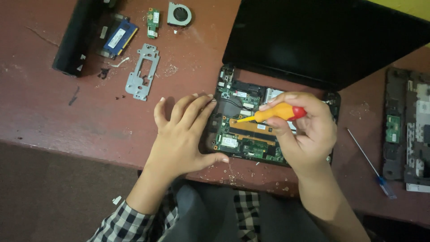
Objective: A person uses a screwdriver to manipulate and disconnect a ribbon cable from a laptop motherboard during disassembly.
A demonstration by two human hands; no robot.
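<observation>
An opened small laptop base (224,85) lies on the red-brown table, its green circuit board (244,143) exposed and its dark screen (322,36) folded back. My right hand (307,132) grips a screwdriver with a yellow and red handle (280,112); its tip points left, down onto the board. My left hand (183,134) rests flat, fingers spread, on the left edge of the laptop base and holds nothing.
Removed parts lie at the back left: a metal bracket (143,71), a blue memory module (118,38), a small green board (153,21), a fan (179,13) and a long black battery (76,36). A thin blue-handled screwdriver (371,163) and another dismantled panel (407,130) sit to the right.
</observation>
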